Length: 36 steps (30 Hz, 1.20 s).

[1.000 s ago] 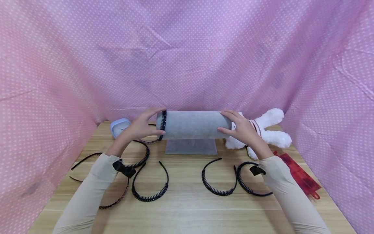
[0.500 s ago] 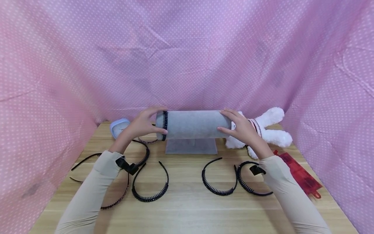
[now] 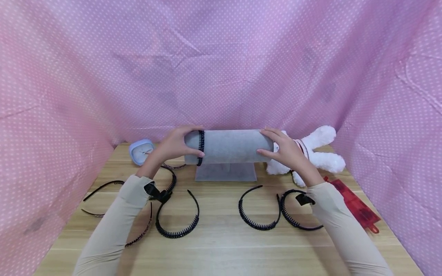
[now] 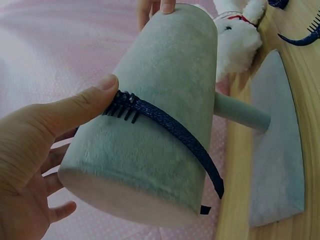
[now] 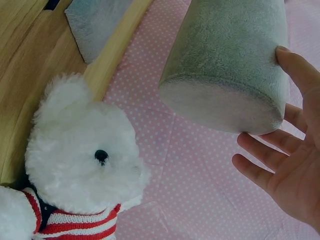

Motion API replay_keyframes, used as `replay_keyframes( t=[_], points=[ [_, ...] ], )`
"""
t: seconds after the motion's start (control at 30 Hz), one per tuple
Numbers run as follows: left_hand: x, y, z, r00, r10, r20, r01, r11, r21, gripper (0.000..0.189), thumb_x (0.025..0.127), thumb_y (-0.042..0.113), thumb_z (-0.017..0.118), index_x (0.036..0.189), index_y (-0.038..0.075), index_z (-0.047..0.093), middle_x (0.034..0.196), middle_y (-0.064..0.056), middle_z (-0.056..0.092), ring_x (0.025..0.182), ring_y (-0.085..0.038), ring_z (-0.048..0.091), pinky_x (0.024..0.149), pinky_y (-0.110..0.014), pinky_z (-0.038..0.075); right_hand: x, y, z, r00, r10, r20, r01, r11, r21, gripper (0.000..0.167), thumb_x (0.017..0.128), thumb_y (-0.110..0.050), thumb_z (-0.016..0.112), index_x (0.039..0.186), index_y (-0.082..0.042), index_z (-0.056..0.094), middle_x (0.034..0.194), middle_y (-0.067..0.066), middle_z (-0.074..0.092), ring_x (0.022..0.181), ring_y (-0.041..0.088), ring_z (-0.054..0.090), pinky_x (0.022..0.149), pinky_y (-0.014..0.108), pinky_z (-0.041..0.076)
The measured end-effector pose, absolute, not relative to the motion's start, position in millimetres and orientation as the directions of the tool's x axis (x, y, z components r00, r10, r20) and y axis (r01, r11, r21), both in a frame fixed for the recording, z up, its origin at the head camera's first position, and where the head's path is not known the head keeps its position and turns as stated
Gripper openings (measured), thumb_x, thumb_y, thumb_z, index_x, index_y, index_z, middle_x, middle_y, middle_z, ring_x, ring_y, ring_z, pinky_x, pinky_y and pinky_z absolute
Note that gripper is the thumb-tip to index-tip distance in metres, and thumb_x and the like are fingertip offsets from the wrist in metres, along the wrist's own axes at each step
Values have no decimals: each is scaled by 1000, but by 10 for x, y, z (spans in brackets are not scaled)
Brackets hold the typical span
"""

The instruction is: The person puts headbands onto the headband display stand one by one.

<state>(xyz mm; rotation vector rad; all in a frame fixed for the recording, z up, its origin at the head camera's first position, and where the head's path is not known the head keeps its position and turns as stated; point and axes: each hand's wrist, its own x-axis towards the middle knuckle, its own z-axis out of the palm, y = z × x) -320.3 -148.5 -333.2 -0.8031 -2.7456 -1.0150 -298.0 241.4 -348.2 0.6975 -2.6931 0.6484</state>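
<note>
A grey velvety headband display stand (image 3: 231, 147), a horizontal cylinder on a short post and flat base, stands at the back of the table. Around its left part sits a black toothed headband (image 3: 201, 142), its two ends pointing down past the cylinder in the left wrist view. My left hand (image 3: 175, 143) holds that headband between thumb and fingers; the thumb (image 4: 95, 97) lies on its toothed top. At the cylinder's other end, my right hand (image 3: 284, 151) grips the stand, thumb (image 5: 295, 62) on the near side and fingers round the far side, partly hidden.
Several headbands lie on the wooden table (image 3: 221, 249), among them a black one (image 3: 177, 233) and another black one (image 3: 259, 227). A white plush toy (image 3: 321, 151) lies right of the stand, near a red bag (image 3: 355, 205). At back left is a blue clock (image 3: 141, 151).
My left hand has slid the headband a little to the right along the cylinder, away from its left end. My right hand has stayed at the right end.
</note>
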Motion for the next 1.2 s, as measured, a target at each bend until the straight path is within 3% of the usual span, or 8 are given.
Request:
replay_keyframes(
  t=[0.57,0.97,1.2],
  points=[
    [-3313,-1257,-3337,-812,481,331,581,605,545,85,63,42,97,137,19,63,143,-5,62,135,-26,55,117,-46,40,-2962,2403,-3475,-850,-383,362,-506,784,-359,71,88,-37,80,148,-12,52,157,18,45,141,42,46,109,61,45],
    [-3276,-1096,-3275,-842,468,270,538,691,482,85,68,56,91,141,25,60,147,0,59,138,-26,54,115,-51,42,-2963,2394,-3468,-857,-373,356,-495,790,-361,71,89,-38,80,149,-13,52,157,17,44,141,42,47,108,61,46],
    [-3284,-1034,-3268,-852,465,241,521,702,485,84,68,56,91,141,29,59,147,3,59,137,-24,53,115,-52,41,-2959,2385,-3461,-859,-374,350,-492,792,-362,71,89,-39,79,149,-13,52,158,17,44,142,41,46,108,61,46]
  ],
)
